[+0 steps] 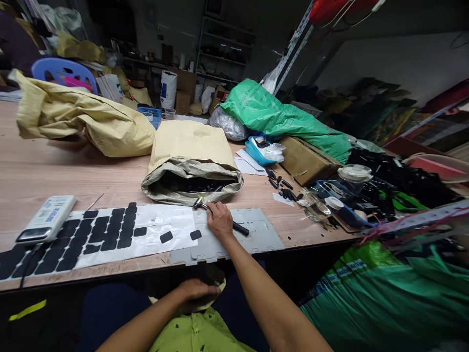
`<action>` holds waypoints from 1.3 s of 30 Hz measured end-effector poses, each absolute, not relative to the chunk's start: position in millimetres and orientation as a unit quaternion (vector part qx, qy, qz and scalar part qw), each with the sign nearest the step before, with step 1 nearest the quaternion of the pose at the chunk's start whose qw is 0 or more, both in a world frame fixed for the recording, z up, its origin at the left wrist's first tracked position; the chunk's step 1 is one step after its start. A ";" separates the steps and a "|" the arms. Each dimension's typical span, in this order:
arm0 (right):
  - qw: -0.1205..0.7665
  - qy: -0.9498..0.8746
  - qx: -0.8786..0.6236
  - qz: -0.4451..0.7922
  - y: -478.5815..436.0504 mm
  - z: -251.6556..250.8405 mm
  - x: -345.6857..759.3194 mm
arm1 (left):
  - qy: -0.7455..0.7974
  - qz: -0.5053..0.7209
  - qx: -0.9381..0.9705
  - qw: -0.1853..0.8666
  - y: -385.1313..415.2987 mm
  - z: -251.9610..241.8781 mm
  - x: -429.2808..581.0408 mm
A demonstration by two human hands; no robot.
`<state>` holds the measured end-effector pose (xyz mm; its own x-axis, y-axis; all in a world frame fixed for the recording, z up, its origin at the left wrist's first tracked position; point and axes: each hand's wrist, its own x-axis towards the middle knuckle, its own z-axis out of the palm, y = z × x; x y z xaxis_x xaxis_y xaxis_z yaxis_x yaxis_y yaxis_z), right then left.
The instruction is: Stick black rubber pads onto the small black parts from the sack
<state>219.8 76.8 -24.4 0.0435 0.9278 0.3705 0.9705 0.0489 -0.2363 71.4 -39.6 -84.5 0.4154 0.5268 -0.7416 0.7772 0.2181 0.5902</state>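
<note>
A small hammer with a shiny metal head and black grip is in my right hand. My fingers are closed around the middle of it, over a grey plate at the table edge. The head points left, near the mouth of a beige woven sack, where dark pieces show inside. Down in my lap is my left hand, beside or on something pale yellow; its fingers are blurred. Left of the plate, black rounded squares lie in rows on white sheets, with a few loose ones nearer the plate.
A white device with a cable sits at the left. Another beige sack lies behind it. To the right are small black parts, a cardboard box, a green sack and lidded tubs. A metal post rises at the back.
</note>
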 end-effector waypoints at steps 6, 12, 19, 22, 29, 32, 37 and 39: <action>0.219 -0.685 -0.693 -0.049 77.5 -23.4 219.9 | 0.463 -0.147 0.656 0.578 -47.5 -102.8 82.1; 0.212 -0.688 -0.693 -0.051 77.3 -24.0 220.7 | 0.270 -0.026 0.796 0.541 -42.6 -92.3 68.7; 0.223 -0.692 -0.685 -0.057 77.9 -27.2 222.3 | 0.398 -0.187 0.824 0.358 -55.7 -81.8 7.6; 0.225 -0.692 -0.684 -0.054 78.1 -27.5 222.5 | 0.395 -0.211 0.830 0.333 -63.6 -92.2 -11.6; 0.232 -0.689 -0.684 -0.059 78.0 -27.9 221.7 | 0.353 -0.147 0.858 0.341 -68.2 -72.4 -13.3; 0.237 -0.691 -0.680 -0.064 78.4 -28.7 221.8 | 0.340 -0.084 0.867 0.354 -62.7 -47.9 -20.6; 0.237 -0.690 -0.680 -0.067 78.6 -29.7 222.4 | 0.337 -0.100 0.852 0.388 -57.9 -21.5 -20.2; 0.238 -0.691 -0.679 -0.066 78.3 -29.5 222.5 | 0.319 -0.124 0.850 0.401 -53.9 -7.6 -13.4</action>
